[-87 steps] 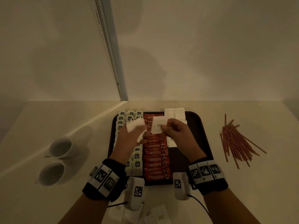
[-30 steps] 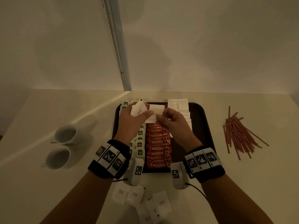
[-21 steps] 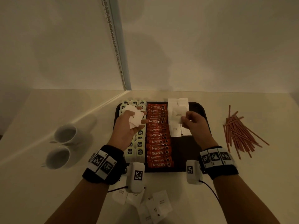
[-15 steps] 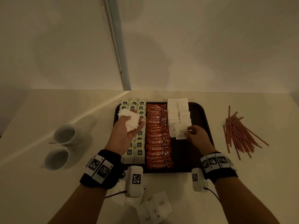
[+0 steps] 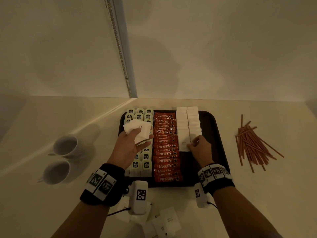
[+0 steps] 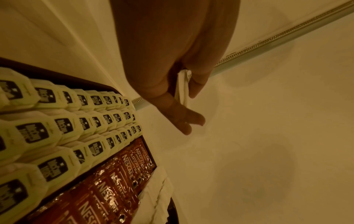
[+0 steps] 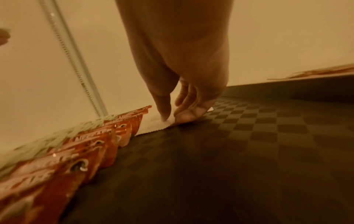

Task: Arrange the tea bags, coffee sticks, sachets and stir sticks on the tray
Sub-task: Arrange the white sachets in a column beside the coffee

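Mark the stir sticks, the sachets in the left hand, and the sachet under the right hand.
Stir sticks (image 5: 252, 143), head view, middle of the pile.
Held sachets (image 5: 138, 129), head view, top sachet's face.
Placed sachet (image 5: 183, 143), head view, printed face left of the fingertips.

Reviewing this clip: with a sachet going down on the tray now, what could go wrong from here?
1. The right hand presses a sachet beside the coffee sticks; a nudge might shift that row.
2. The left hand holds a loose bunch of sachets over the tea bags; one may slip onto them.
3. The stir sticks lie off the tray and risk being forgotten.
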Tool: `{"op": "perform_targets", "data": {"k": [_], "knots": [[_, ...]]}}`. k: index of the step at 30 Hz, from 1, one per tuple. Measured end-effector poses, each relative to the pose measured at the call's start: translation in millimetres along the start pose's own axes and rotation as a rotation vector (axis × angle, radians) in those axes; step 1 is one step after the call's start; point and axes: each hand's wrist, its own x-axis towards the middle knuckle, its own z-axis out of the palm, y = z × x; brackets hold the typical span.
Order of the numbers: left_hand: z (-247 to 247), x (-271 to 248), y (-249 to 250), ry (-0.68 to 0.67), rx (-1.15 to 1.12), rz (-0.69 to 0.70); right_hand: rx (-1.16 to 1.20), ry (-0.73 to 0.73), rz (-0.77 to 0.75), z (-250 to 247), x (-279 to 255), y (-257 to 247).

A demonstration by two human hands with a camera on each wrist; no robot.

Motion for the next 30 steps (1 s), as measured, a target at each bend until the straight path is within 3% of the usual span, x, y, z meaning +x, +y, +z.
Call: {"op": "perform_targets", "data": {"k": [4,6,10,14,17,21,25,30], "knots": [[1,1,-1,-0.025,0.06,0.041,-0.071,0.024,-0.1,-3,-4,-12],[3,1,0,-0.049,0.147,0.079,0.049,-0.012,-0.208,-11,-13,-33],[9,2,1,-0.05,0.389,0.187,0.381,-0.279,-0.429,-24,-35,-85],[17,1,4,-0.047,0.55,0.279,0.441,-0.431,-0.547,-27,-48,-109],[19,1,7,-0.014,0.555,0.297,0.442,-0.401,-0.544,-29,-49,-110],[18,0,11,0.041,0.437,0.218,0.358,-0.422,-0.542,-37,-47,-108],[17,-1,10,-0.045,0.487,0.156,0.197,-0.355,-0.661,-46,-47,-115],[21,-6,6,-0.161,0.41,0.026,0.272,-0.22,-0.719,-57,-50,-127]]}}
